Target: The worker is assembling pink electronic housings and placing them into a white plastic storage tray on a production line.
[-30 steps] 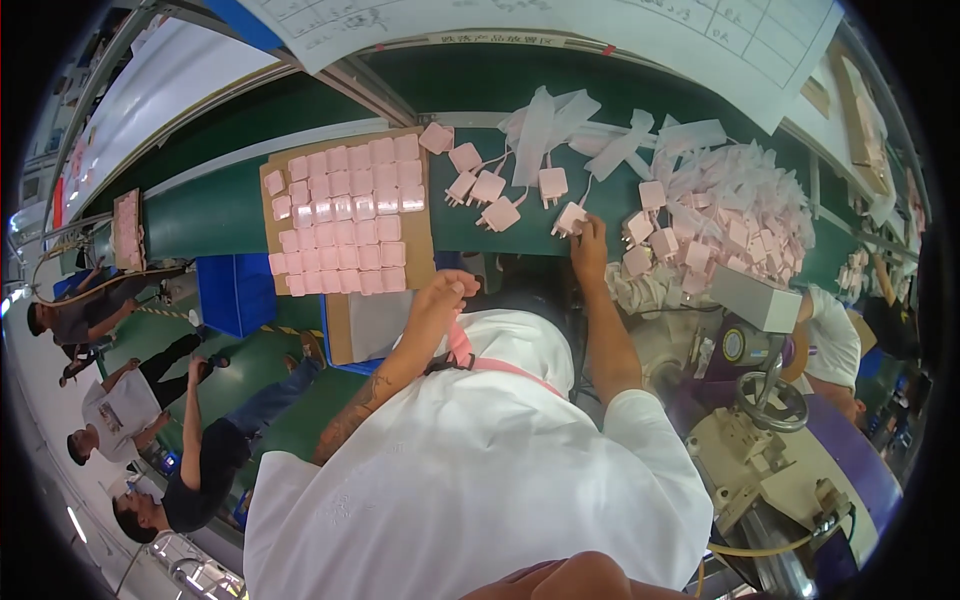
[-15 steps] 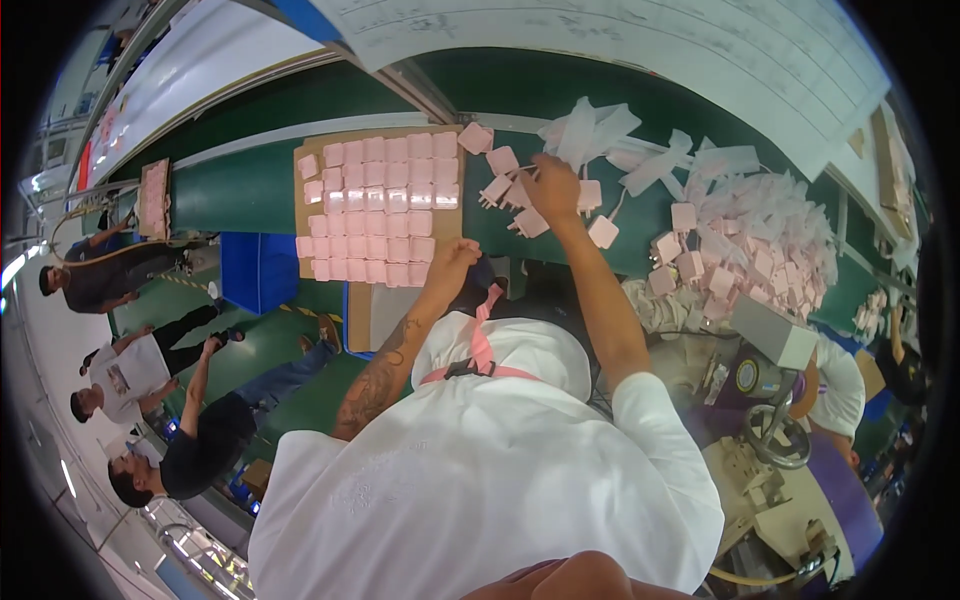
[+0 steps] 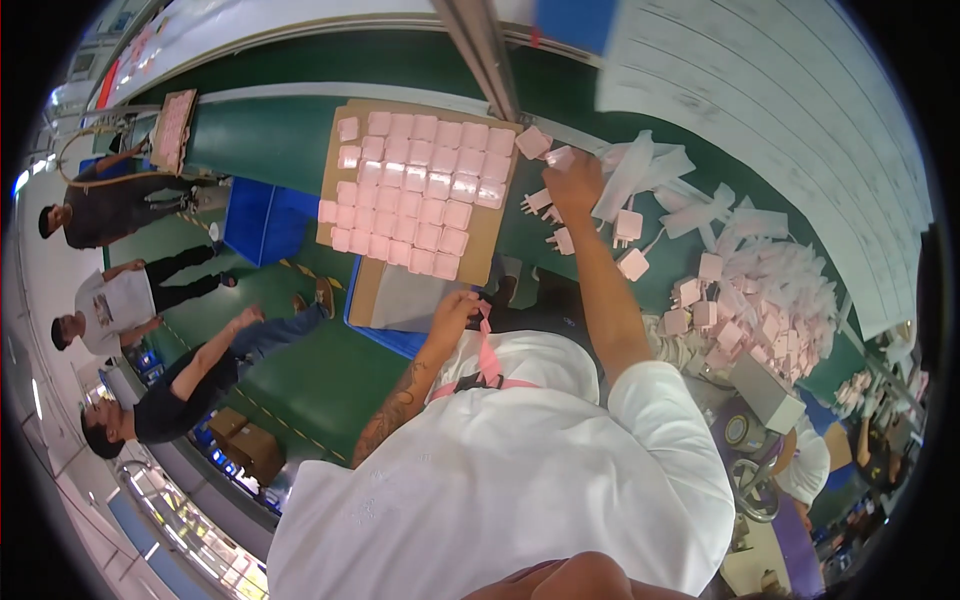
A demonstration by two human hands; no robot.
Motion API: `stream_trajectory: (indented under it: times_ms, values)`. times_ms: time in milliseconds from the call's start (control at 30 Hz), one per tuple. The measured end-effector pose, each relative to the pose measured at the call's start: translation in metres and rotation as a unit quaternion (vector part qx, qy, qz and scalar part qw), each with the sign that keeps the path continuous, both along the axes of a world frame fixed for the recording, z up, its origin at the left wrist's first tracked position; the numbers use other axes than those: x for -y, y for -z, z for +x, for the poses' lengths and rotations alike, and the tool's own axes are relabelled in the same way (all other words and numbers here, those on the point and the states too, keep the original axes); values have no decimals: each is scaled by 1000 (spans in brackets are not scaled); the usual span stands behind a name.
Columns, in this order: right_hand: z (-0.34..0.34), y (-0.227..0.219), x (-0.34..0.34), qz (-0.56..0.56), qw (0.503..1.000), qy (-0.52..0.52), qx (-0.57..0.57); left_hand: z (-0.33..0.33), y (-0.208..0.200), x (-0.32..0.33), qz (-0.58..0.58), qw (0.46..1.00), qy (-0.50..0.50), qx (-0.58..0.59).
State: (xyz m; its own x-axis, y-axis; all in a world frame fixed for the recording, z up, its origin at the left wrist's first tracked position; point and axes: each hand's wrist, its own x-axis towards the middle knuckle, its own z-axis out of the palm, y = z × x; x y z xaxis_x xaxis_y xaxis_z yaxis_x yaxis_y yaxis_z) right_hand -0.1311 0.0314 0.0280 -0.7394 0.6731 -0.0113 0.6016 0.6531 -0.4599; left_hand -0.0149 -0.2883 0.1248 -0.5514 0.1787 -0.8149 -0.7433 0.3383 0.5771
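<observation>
My right hand [image 3: 574, 190] reaches over the green conveyor belt into loose pink plug-in chargers. Its fingers are curled downward; what they grip is hidden. One pink charger [image 3: 560, 158] lies right at its knuckles, and another [image 3: 534, 142] sits just left of that. White-pronged chargers [image 3: 563, 240] lie below the hand. My left hand [image 3: 455, 312] is closed in front of my waist, beside the pink strap [image 3: 487, 345]; I cannot make out what is in it. Left of my hands, a cardboard sheet [image 3: 490, 235] carries rows of pink square chargers [image 3: 415, 180].
Translucent white sleeves [image 3: 640, 180] lie right of my right hand, beside a large heap of chargers [image 3: 770, 310]. A paper sheet [image 3: 760, 110] hangs at upper right, near a metal post [image 3: 480, 55]. Blue bins [image 3: 265, 220] and several people stand at left.
The view has swung, so the belt and cardboard sheet appear tilted. My right hand has shifted from the pronged chargers toward the chargers at the belt's far edge. My left hand stays near my waist.
</observation>
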Motion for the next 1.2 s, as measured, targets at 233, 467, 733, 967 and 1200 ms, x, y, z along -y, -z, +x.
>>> stream_trajectory:
  times_ms: [233,467,733,967,1200]
  values:
    - [59,-49,97,-120,938,-323,-40,-15,19,-3,-3,1000,-26,5]
    - [60,-8,129,-92,948,-295,-71,-15,84,33,-116,986,-117,-18]
    - [50,-12,134,-84,949,-281,-112,-20,100,41,-31,952,-280,116]
    - [-20,-20,53,15,965,-169,-199,-7,105,41,1,966,-230,123]
    - [-65,1,-21,10,956,-294,-2,0,93,40,16,970,-198,136]
